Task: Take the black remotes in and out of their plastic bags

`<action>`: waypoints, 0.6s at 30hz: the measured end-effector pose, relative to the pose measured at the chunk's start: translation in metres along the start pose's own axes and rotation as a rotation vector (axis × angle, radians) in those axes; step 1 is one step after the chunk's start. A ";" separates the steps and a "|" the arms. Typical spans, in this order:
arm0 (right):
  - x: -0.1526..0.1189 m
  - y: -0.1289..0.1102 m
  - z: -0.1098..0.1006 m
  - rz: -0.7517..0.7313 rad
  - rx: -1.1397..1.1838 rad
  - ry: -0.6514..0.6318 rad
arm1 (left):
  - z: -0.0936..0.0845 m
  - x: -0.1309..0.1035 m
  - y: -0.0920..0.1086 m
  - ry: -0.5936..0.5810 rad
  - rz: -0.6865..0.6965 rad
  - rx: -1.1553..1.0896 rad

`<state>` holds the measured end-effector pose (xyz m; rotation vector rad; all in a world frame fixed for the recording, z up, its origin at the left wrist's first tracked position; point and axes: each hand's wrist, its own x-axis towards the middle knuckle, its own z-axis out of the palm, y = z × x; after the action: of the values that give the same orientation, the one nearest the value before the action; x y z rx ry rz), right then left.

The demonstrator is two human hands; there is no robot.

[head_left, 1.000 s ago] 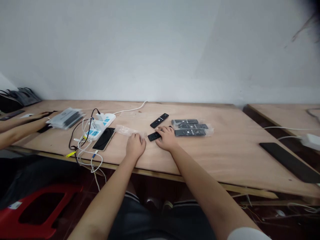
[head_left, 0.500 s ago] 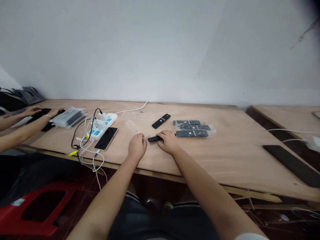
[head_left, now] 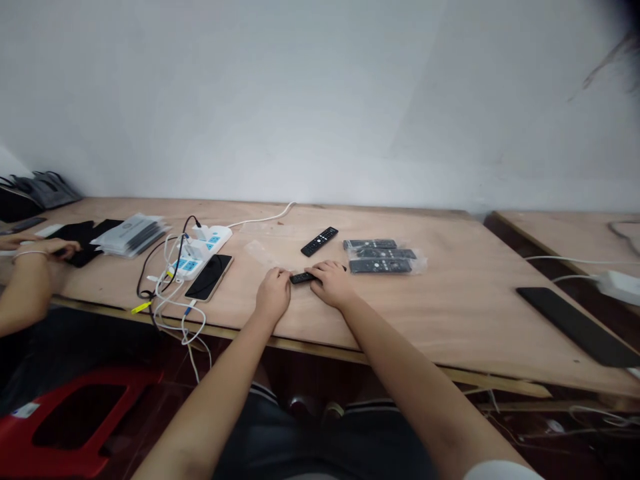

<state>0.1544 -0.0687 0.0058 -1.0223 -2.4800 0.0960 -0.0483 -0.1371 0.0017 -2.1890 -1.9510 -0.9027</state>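
Note:
A black remote control [head_left: 301, 277] lies low over the table, crosswise between my two hands. My right hand [head_left: 333, 285] is closed over its right part, fingers on top, so that the middle is covered. My left hand [head_left: 273, 294] is curled at the remote's left end, its thumb and fingertips against it. Just beyond the left hand lies a clear plastic sleeve [head_left: 260, 253]. Another bare black remote [head_left: 319, 241] rests at a slant behind my hands. To the right, several remotes in clear plastic bags [head_left: 380, 265] lie in a stack.
Left of my hands are a phone [head_left: 209, 277], a white power strip [head_left: 205, 252] and tangled cables [head_left: 167, 300]. Farther left, a stack of bagged flat packs [head_left: 131, 235] lies near another person's hands [head_left: 50, 249]. A dark flat slab [head_left: 575, 325] lies at the table's right edge.
The remote in my right hand has shifted slightly left, its end now meeting my left fingers. The other person's hand has drawn left, away from the flat packs. The view has turned slightly.

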 end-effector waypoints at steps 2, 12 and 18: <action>0.000 0.000 0.001 0.001 -0.004 0.005 | 0.003 0.001 -0.003 0.004 0.014 -0.025; -0.004 -0.004 0.004 0.007 -0.071 -0.009 | 0.005 0.001 -0.004 0.016 0.070 -0.182; -0.005 -0.009 0.002 0.009 -0.114 -0.030 | 0.002 0.001 -0.002 -0.015 0.064 -0.229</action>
<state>0.1510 -0.0779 0.0043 -1.0857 -2.5328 -0.0287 -0.0493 -0.1349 0.0001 -2.3695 -1.8544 -1.1547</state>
